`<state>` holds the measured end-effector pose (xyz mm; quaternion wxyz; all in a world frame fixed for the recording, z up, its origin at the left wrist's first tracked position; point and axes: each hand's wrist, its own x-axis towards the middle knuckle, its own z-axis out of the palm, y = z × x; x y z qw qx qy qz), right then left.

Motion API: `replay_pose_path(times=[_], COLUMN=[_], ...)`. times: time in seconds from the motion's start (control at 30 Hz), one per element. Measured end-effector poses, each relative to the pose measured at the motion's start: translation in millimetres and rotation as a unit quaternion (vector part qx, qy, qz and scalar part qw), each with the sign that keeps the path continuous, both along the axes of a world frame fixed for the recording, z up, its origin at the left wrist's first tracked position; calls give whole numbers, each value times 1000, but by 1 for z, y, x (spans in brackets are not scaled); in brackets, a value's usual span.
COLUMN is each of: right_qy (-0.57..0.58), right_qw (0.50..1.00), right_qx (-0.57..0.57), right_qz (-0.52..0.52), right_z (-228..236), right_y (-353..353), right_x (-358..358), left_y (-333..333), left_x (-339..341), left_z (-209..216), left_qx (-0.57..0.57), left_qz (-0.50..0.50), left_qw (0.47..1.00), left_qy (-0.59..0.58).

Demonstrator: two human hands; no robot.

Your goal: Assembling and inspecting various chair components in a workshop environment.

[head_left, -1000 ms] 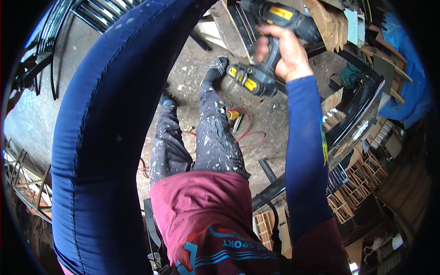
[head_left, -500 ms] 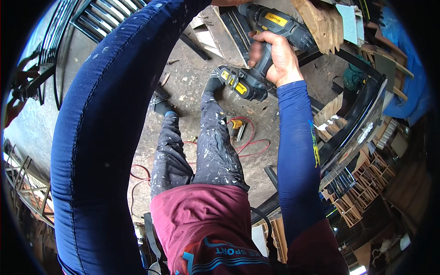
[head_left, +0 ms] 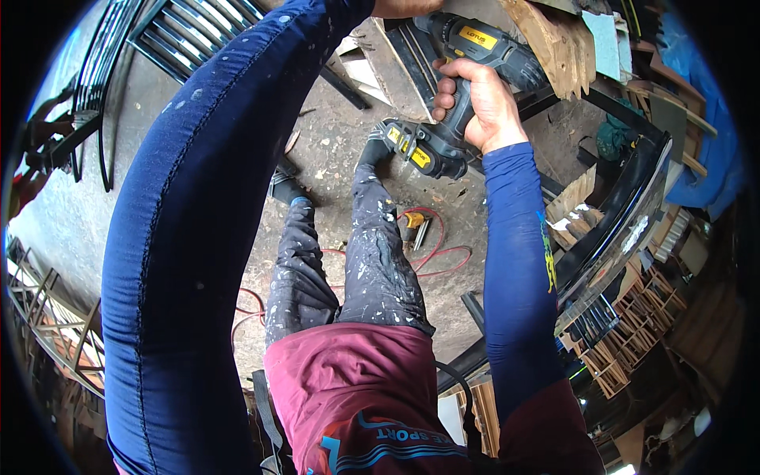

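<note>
Head view: at one o'clock, the right hand is wrapped round the cordless drill by its handle; a firm, straight wrist should best steady it. Left hand, cropped at twelve: cannot tell its grip.

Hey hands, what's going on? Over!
Right hand grips dark grey, yellow-labelled cordless drill. Left hand mostly cut off, top edge. Jagged tan wood near drill.
</note>
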<state>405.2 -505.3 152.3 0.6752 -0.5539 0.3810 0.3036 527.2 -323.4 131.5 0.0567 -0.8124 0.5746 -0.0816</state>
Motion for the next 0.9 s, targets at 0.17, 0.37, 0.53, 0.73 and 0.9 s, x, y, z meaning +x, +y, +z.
replay_pose_path(times=[0.17,0.37,0.53,0.73,0.9], right_qy=[40,46,49,49,47], right_qw=[998,999,998,994,992], right_qx=[17,12,45,97,109], right_qz=[36,4,3,-30,-49], right_z=[2,7,3,2,-5], right_y=[-9,11,12,7,2], right_x=[16,20,20,8,9], left_y=[-4,-5,-13,-11,-8], left_x=[-3,-5,-11,-11,-5], left_z=[-13,-30,-26,-19,-23], left_qx=[-234,-485,-423,-450,-410], left_qz=[37,76,175,150,102], left_qw=[954,779,820,745,712], left_qy=[184,391,345,469,561])
